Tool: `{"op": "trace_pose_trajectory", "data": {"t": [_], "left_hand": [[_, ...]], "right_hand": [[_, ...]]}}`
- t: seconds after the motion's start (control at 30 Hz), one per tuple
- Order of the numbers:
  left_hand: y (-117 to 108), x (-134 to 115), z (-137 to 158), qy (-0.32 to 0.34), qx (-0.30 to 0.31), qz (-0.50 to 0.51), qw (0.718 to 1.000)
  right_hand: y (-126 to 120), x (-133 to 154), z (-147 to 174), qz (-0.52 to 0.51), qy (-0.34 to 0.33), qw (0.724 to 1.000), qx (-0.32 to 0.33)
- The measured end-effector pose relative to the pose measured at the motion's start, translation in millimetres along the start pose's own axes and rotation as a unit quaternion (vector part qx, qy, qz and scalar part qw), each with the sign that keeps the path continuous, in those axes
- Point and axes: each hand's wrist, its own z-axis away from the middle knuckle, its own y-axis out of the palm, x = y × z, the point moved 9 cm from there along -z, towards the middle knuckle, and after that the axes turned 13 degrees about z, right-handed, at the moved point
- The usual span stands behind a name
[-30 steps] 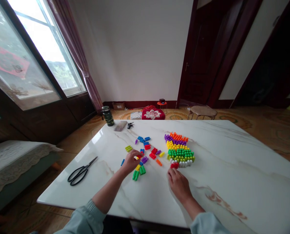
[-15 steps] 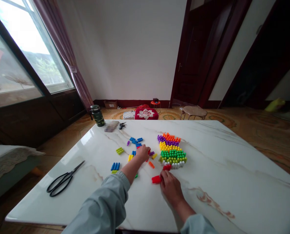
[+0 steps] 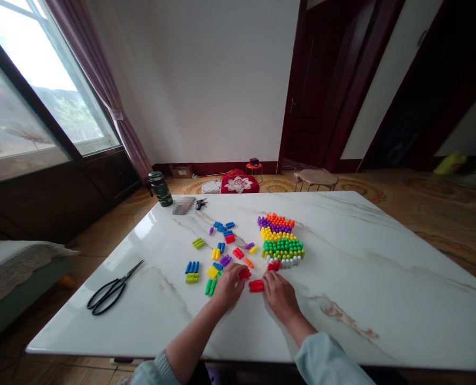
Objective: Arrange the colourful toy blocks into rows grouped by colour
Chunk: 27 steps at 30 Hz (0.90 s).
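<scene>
My left hand (image 3: 228, 287) is closed around a red plastic peg piece (image 3: 244, 274), held just above the table. My right hand (image 3: 281, 295) rests on the table, its fingers curled at the small red piece (image 3: 273, 265) at the near end of a block of upright round-topped pegs (image 3: 282, 246). That block runs in bands of orange, purple, yellow, green, light green and white. Between the hands lies another red piece (image 3: 256, 286), its right end by my right thumb. Loose red pieces (image 3: 238, 253) and an orange one (image 3: 249, 263) lie beyond my left hand.
Blue (image 3: 192, 267), green (image 3: 210, 287) and yellow pieces (image 3: 212, 272) are scattered on the left of the white marbled table (image 3: 342, 256). Black-handled scissors (image 3: 111, 291) lie farther left. A green bottle (image 3: 161, 189) and keys (image 3: 200, 203) are at the far edge.
My left hand has drawn back toward me from the scattered pieces, carrying a red piece close to my right hand. The right hand stays beside the peg block. The view has shifted slightly.
</scene>
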Motion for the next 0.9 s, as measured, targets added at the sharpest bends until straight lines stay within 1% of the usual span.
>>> {"op": "trace_pose_trajectory", "data": {"t": [0.1, 0.23, 0.33, 0.43, 0.5, 0.6, 0.67, 0.8, 0.9], "left_hand": [[-2, 2, 29, 0.003, -0.015, -0.026, 1.0], [2, -1, 46, -0.004, -0.012, -0.07, 0.997], [7, 2, 48, -0.027, -0.013, -0.093, 0.995], [9, 7, 48, -0.04, -0.025, -0.101, 0.994], [10, 9, 48, -0.039, -0.031, -0.103, 0.993], [10, 10, 47, -0.039, -0.03, -0.102, 0.994], [10, 10, 47, -0.04, -0.027, -0.099, 0.994], [8, 7, 46, -0.037, -0.028, -0.1, 0.994], [8, 7, 46, -0.033, -0.033, -0.107, 0.993]], "right_hand": [[0, 1, 1, 0.003, -0.006, 1.0, -0.002], [-6, 2, 3, -0.029, -0.018, 0.999, -0.018], [-15, 12, 4, -0.044, -0.052, 0.997, -0.031], [-19, 31, -2, -0.052, -0.073, 0.996, -0.015], [-15, 46, -11, -0.056, -0.066, 0.996, 0.017], [-1, 69, -25, -0.049, -0.05, 0.994, 0.088], [6, 78, -31, -0.037, -0.046, 0.991, 0.117], [9, 78, -33, -0.026, -0.039, 0.992, 0.12], [4, 71, -29, -0.063, -0.039, 0.992, 0.104]]}}
